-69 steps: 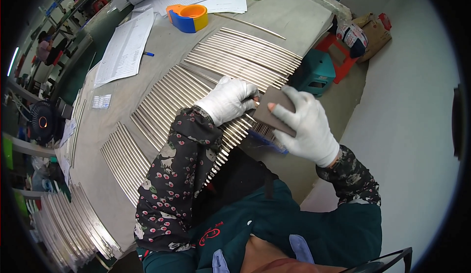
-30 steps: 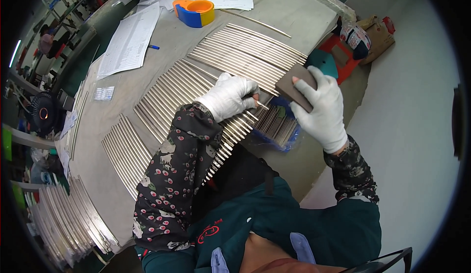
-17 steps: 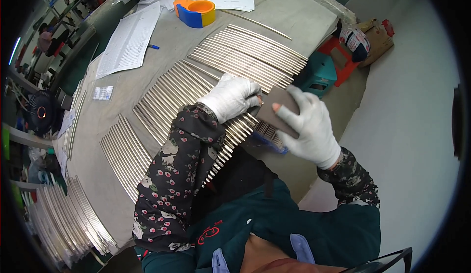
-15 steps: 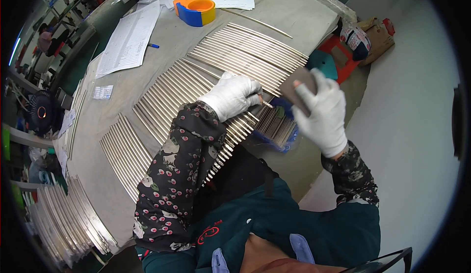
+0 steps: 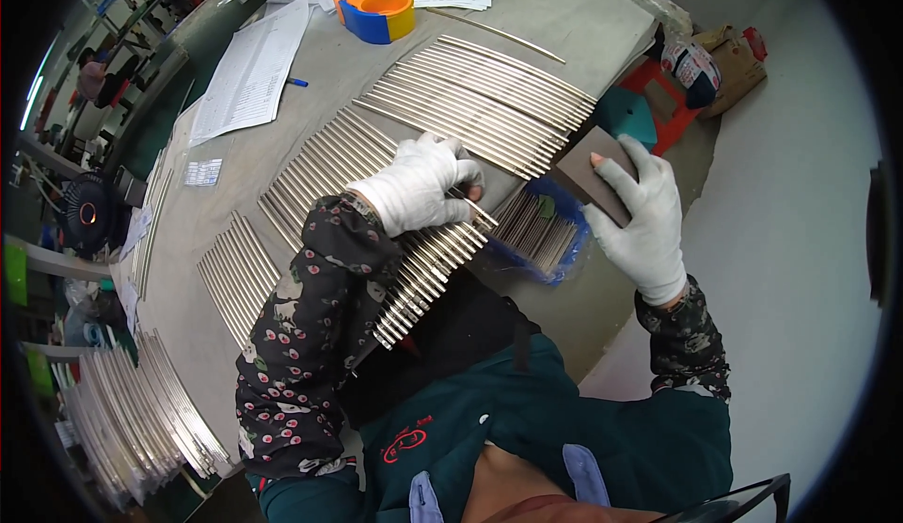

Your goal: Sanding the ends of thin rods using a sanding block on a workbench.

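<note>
Slim silvery metal rods lie side by side in groups: a far group (image 5: 475, 104), a middle group (image 5: 329, 170) under my left arm, and a near-left group (image 5: 240, 274). My left hand (image 5: 414, 189), in a white glove with bare fingertips, rests over the middle group. Its fingers are curled round a metal rod (image 5: 484, 214) near the end; the palm hides the rest. Off the table's right edge, my right hand (image 5: 649, 227), gloved likewise, grips a flat brown block (image 5: 593, 170), possibly a sanding block, apart from the rods.
Below the table edge stands a blue-lined bin (image 5: 541, 231) of rods. A tape dispenser (image 5: 376, 17), printed sheets (image 5: 249, 76) and a blue pen (image 5: 297, 82) lie farther back. Wrapped rods (image 5: 141, 419) stand lower left, near a fan (image 5: 87, 213). A red stool (image 5: 663, 100) is at right.
My left hand has shifted left and nearer, bringing the rod against the middle group. My right hand has drawn right and nearer with the brown block, away from the far rods.
</note>
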### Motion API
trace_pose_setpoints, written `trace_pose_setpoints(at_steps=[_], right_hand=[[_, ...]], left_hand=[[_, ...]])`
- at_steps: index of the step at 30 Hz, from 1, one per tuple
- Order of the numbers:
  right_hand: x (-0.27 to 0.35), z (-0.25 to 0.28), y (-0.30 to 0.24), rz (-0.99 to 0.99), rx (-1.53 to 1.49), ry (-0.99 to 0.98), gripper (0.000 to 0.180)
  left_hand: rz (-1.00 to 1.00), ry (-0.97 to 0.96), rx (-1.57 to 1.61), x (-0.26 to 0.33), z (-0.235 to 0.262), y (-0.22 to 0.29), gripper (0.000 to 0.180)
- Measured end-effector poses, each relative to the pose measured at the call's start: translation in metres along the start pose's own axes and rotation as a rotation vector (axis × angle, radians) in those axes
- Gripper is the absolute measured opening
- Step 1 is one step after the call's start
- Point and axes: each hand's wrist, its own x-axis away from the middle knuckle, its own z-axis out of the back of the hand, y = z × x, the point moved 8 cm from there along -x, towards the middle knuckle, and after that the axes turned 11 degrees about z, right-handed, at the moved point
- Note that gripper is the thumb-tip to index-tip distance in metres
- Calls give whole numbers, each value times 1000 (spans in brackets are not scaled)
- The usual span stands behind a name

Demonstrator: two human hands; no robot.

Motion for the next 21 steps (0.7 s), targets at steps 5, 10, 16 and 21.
trace_pose_setpoints(at_steps=[5, 10, 16, 21], right_hand=[[-2, -1, -5, 11, -16, -18, 49], [-2, -1, -12, 43, -46, 7, 48], [-9, -16, -56, 163, -264, -121, 49], [-22, -15, -20, 64, 136, -15, 47]], left_hand=[[-12, -23, -89, -3, -2, 6, 26], [-13, 53, 229, -13, -13, 4, 12], [-55, 109, 316, -15, -11, 1, 13], [-9, 98, 277, -13, -6, 1, 12]])
